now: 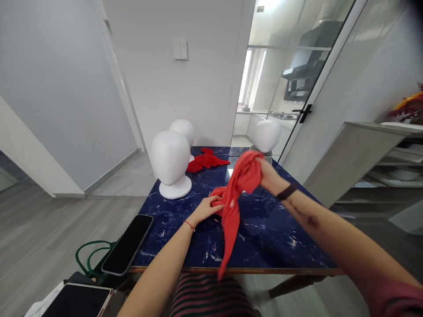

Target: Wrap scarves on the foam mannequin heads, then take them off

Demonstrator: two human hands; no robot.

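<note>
Red scarf (243, 176) hangs over blue marble-look tabletop (165, 229), just L of the R hand (268, 176), which is clamped on its bunched top, long axis dropping twd wearer, w/ L hand (206, 209) nearer the tail, touching red folds, grip unclear.

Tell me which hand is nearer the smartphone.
Left. The left hand is right of the smartphone, touching the red fabric; the right hand is farther right, holding fabric up.
</note>
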